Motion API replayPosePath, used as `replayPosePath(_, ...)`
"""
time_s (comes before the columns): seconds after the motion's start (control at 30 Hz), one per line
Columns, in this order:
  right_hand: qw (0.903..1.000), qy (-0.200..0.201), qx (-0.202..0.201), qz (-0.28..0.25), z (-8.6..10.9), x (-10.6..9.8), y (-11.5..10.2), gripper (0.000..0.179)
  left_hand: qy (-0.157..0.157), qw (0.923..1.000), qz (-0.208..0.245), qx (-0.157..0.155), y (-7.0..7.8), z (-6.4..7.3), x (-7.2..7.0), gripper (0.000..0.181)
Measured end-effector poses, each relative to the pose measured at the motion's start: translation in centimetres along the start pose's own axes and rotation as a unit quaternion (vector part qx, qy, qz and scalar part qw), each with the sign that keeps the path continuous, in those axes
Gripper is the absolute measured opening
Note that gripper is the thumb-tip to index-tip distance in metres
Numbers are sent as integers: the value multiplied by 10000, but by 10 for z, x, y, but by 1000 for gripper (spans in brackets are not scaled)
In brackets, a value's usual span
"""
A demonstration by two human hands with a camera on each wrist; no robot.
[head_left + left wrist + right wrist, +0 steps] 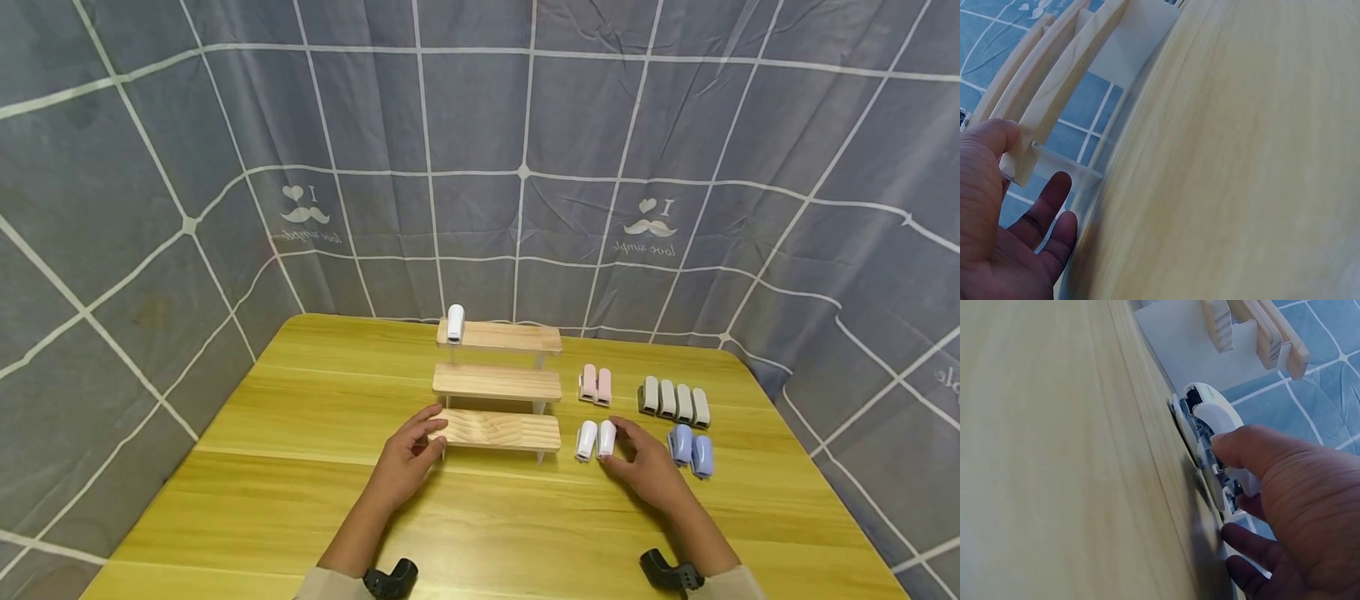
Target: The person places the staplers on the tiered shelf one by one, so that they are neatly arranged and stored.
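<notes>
Tan sleeves [330, 586] poke in at the near edge, with a left wrist camera [393, 579] and a right wrist camera [667, 573] strapped on. Past them lies the yellow wood table [487, 533].

Next come the hands. The left hand [408, 458] has its thumb and a finger bent round the left end of the low shelf [502, 430], in a light pinch, and its other fingers hang loose. Over on the right, the right hand [637, 467] pinches a white stapler [606, 438] with its thumb and fingers curled in. It looks like a stapler, but it is too small to be sure. It is on the table, just right of a second white stapler [586, 441]. I think getting hold of this one is the step in hand. The next move seems to call for a firm grip and a straight lift, so its neighbour is not bumped.

Two blue staplers [702, 457] sit near the right hand, on its right. Farther back are four gray staplers [667, 398] in a row, and two pink staplers [589, 382] to their left.

Behind the low shelf come the middle shelf [497, 382] and the top shelf [517, 336], each higher and farther. One more white stapler [455, 323] stands at the top shelf's left end. Farthest off hangs a gray curtain [480, 208] with white lines.
</notes>
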State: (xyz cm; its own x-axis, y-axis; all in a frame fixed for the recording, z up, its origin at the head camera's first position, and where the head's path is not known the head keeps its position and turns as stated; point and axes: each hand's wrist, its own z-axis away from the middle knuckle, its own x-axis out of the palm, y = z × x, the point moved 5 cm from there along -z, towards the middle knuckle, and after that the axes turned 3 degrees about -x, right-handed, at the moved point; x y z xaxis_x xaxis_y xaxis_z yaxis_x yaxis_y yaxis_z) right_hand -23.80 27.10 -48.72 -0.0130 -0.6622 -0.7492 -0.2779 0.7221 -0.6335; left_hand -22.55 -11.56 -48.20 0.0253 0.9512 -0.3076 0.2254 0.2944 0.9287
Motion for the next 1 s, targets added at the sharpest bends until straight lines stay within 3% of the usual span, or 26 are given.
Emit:
replayPosePath(0.27,9992,210,67,-337,-2,-2,-1,65,-21,10000,-14,64,2,-2,-1,25)
replayPosePath(0.7,9984,223,-52,-524,-7,-15,-17,65,63,9998,-13,187,1,-1,-2,25)
replayPosePath(0.77,9981,262,-124,-552,-7,-16,-20,64,92,9998,-24,195,12,2,-3,24)
replayPosePath(0.83,9975,307,-229,-586,-8,-17,-23,64,80,9998,10,206,12,2,-2,24)
replayPosePath(0.93,9969,374,-368,-583,-10,-17,-27,63,30,9999,0,129,11,2,-2,25)
replayPosePath(1.0,9968,395,-435,-549,-11,-17,-29,63,8,9999,28,144,0,0,-1,25)
